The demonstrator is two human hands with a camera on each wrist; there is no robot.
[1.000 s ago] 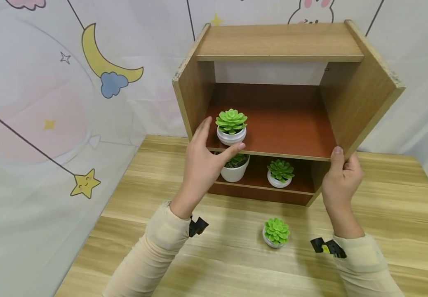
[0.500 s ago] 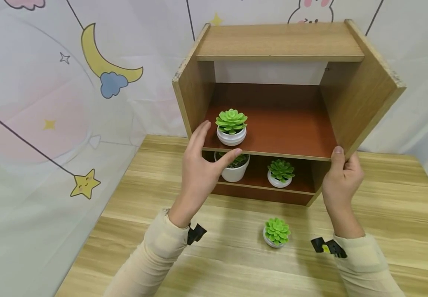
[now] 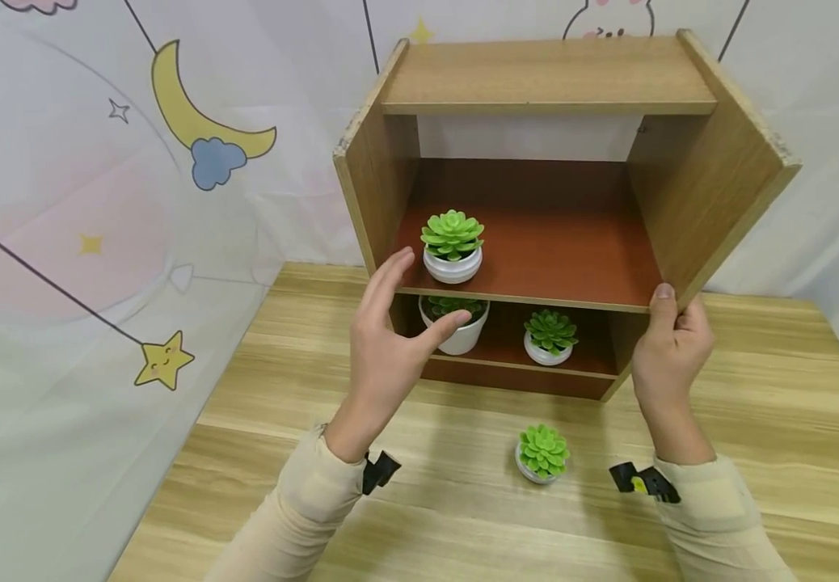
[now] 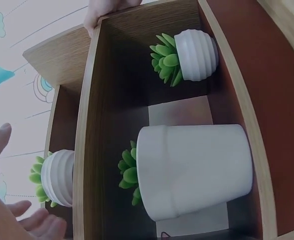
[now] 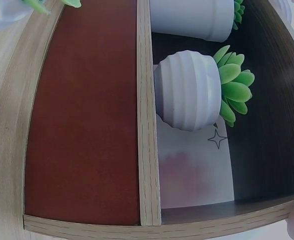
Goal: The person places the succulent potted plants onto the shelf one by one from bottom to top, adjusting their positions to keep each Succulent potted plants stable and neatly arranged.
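Observation:
My left hand point(image 3: 389, 343), thumb and fingers spread, is just left of and below a potted succulent point(image 3: 452, 257) on the upper board of a small wooden shelf unit point(image 3: 529, 77). In the left wrist view that plant's ribbed white pot point(image 4: 59, 177) stands apart from the fingers. My right hand point(image 3: 670, 347) grips the front edge of the unit's right side panel point(image 3: 725, 190), thumb in front. Below, a larger white pot point(image 4: 197, 170) and a small potted succulent point(image 5: 187, 90) stand in the lower compartment. Another small potted succulent point(image 3: 541, 453) sits on the table in front.
The wood-grain table point(image 3: 259, 453) extends on both sides of the unit. Behind and left hangs a pale cloth point(image 3: 48, 186) printed with a moon and stars. A black wrist camera point(image 3: 381, 471) sits at the left cuff, another camera point(image 3: 643, 482) at the right.
My left hand has drawn back from the succulent on the upper board, down and to the left. The right hand keeps its grip; the plants stay put while the view shifts slightly.

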